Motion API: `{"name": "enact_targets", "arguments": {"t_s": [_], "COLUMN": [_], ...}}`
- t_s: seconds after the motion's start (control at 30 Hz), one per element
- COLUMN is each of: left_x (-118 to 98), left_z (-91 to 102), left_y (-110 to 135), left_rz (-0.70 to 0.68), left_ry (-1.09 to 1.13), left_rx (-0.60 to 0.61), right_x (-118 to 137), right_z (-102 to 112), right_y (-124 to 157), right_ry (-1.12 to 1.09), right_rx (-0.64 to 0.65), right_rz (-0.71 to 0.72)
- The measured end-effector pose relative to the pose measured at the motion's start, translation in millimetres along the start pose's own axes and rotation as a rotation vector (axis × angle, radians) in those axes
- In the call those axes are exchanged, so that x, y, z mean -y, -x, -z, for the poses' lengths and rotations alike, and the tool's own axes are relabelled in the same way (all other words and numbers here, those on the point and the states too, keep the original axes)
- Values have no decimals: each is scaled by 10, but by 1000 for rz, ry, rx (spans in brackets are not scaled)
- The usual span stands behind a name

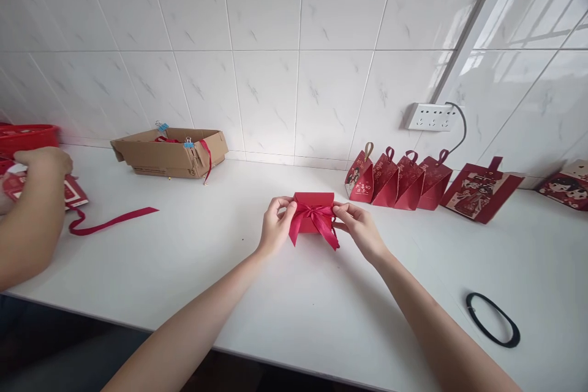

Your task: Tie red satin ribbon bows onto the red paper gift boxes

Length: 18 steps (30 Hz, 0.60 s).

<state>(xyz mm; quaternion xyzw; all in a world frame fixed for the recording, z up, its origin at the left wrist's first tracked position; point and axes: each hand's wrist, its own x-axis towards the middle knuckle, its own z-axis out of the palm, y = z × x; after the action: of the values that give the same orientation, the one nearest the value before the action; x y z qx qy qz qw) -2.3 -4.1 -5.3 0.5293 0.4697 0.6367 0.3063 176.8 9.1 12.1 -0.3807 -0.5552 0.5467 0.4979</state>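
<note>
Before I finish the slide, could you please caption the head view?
Left hand and right hand hold a red box with a bow at a white table.

The bare left forearm point(202, 312) and bare right forearm point(422, 306) slant forward and inward; the bare left hand point(276, 225) and bare right hand point(364, 231) face each other, fingers point(277, 201) bent, both pinching.

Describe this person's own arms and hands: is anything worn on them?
The left forearm and right forearm are bare as far as the picture shows: no sleeves, watch or bracelet. The left hand and right hand wear no gloves. No rings show on the fingers.
</note>
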Motion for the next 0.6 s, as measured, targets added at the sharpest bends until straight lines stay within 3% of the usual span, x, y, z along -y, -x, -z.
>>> {"name": "enact_targets", "arguments": {"t_s": [0.6], "left_x": [-2], "left_z": [-10], "left_y": [8], "left_rz": [69], "left_ry": [3], "left_rx": [-7], "right_x": [-48], "right_z": [28], "right_y": [-19], "right_ry": [-17], "right_rx": [35], "right_rz": [-29]}}
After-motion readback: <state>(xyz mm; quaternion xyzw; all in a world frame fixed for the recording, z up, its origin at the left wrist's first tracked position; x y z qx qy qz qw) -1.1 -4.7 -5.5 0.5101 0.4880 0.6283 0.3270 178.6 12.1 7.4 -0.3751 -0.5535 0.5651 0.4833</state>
